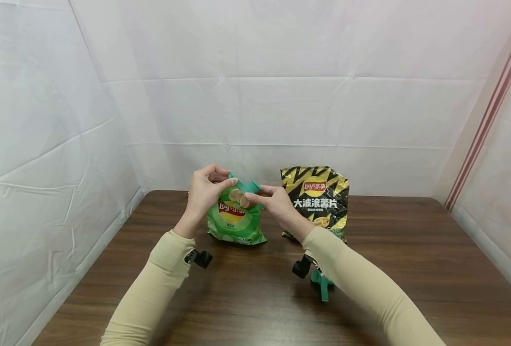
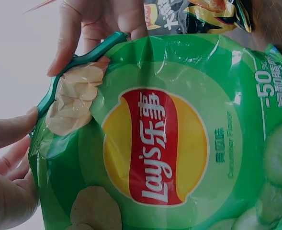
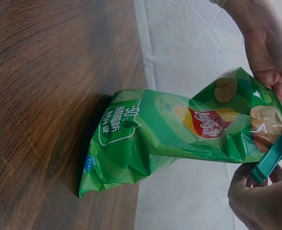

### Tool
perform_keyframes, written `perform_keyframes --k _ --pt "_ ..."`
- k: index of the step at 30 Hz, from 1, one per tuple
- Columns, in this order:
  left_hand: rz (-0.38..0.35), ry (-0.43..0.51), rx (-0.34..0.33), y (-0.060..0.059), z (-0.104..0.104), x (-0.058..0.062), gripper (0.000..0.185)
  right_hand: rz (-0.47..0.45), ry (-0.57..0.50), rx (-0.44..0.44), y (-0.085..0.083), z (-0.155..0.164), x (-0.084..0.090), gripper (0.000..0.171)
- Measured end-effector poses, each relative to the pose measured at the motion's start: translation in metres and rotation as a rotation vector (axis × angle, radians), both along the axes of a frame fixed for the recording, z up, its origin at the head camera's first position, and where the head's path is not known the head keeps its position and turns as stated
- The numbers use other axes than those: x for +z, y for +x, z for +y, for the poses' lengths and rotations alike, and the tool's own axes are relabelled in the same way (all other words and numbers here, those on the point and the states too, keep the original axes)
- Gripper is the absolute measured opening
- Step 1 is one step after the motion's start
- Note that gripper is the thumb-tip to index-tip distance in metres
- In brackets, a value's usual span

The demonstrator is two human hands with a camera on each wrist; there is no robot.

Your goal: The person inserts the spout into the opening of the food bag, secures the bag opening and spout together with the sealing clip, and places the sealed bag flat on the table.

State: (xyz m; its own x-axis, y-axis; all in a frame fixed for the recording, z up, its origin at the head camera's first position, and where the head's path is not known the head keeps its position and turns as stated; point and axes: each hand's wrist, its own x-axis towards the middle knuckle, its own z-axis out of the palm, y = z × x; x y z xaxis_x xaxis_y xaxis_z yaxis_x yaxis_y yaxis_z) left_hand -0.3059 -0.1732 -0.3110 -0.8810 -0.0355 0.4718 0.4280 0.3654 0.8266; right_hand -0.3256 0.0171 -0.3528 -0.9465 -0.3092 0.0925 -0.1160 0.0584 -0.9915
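Observation:
A green Lay's chip bag [image 1: 235,218] stands upright on the wooden table [image 1: 255,298]. My left hand [image 1: 204,188] grips the bag's top left corner. A teal clip [image 1: 248,186] sits along the bag's top edge, and my right hand [image 1: 269,198] pinches it. In the left wrist view the green bag [image 2: 164,143] fills the frame with the teal clip [image 2: 69,76] across its top and fingers [image 2: 64,43] on it. The right wrist view shows the green bag [image 3: 179,139] from the side and the teal clip [image 3: 272,160] at my right hand [image 3: 263,201].
A black and gold Lay's bag [image 1: 318,199] stands just right of the green one. A second teal clip [image 1: 322,283] lies on the table under my right forearm. White sheets wall in the table at the back and both sides.

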Motion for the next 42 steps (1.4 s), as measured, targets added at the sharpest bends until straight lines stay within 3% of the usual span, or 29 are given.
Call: perform_keyframes --k 14,32,42 --pt "-0.032 -0.024 0.055 0.0007 0.0034 0.0021 0.022 -0.024 -0.034 -0.006 0.0009 -0.0006 0.0014 0.033" --pt "-0.072 -0.05 -0.001 -0.0009 0.003 0.0033 0.025 -0.072 -0.012 -0.008 0.0001 0.0026 0.0042 0.038" --pt "-0.073 -0.063 0.01 -0.0017 0.0024 0.005 0.026 -0.086 -0.031 0.017 -0.0016 0.0031 0.0043 0.038"
